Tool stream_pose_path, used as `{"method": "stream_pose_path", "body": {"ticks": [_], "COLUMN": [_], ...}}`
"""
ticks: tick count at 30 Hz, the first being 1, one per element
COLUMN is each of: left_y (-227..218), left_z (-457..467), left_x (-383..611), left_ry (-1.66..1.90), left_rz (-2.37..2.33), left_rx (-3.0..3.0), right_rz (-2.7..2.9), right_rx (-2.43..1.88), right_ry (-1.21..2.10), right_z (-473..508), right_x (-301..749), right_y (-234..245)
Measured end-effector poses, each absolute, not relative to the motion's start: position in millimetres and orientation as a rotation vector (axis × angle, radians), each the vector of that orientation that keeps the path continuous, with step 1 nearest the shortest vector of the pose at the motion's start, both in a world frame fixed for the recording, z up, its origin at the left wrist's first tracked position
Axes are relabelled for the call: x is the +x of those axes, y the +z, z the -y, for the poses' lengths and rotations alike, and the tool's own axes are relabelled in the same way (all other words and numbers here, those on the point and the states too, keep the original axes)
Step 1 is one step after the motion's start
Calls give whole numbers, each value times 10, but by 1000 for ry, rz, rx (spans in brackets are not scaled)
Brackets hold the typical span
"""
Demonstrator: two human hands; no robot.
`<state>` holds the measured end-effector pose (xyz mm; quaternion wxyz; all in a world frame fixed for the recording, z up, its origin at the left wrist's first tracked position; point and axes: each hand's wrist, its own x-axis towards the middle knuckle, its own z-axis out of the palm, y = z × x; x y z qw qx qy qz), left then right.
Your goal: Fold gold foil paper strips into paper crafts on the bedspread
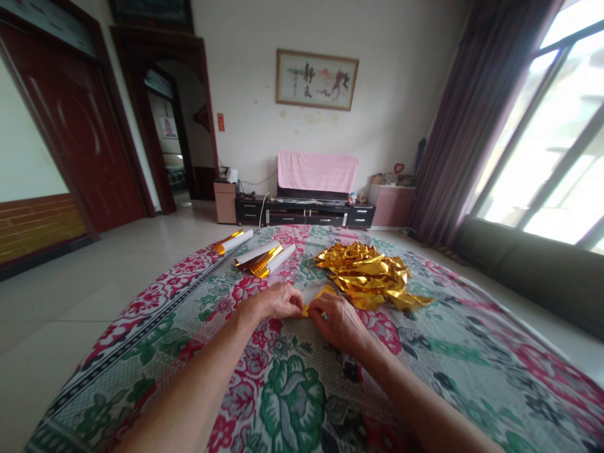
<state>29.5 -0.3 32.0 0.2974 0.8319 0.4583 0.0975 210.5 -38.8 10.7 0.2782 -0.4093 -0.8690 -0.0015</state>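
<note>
Near the middle of the table, a sheet of gold foil paper [311, 293] with a white back lies between my two hands. My left hand [282, 300] pinches its near left edge, where a narrow gold strip is turned over. The fingers of my right hand [337, 318] are curled on the same edge, just to the right, and a ring shows on one finger. Much of the sheet is hidden behind the hands. Beyond my right hand lies a heap of folded gold foil pieces [370, 274]. Curled gold and white sheets [267, 259] rest beyond my left hand.
A flowered cloth [292, 402] covers the round table. Another rolled sheet [234, 241] sits by its far left edge. Past the table stand a low black cabinet [325, 218] and a screen under a pink cloth [317, 171]. A dark sofa [538, 270] is at the right.
</note>
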Motion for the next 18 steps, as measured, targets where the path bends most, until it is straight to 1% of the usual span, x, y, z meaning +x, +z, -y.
{"method": "stream_pose_path", "body": {"ticks": [7,18], "left_y": [378,358], "left_z": [55,35], "left_x": [312,304], "left_ry": [236,258], "left_rz": [-1263,-1236], "left_rx": [2265,2295], "right_rz": [2335,2249], "right_rx": [-1182,-1245], "right_ry": [-23,33], "right_z": [379,314], "right_x": [2070,2082], "right_y": [119,31]}}
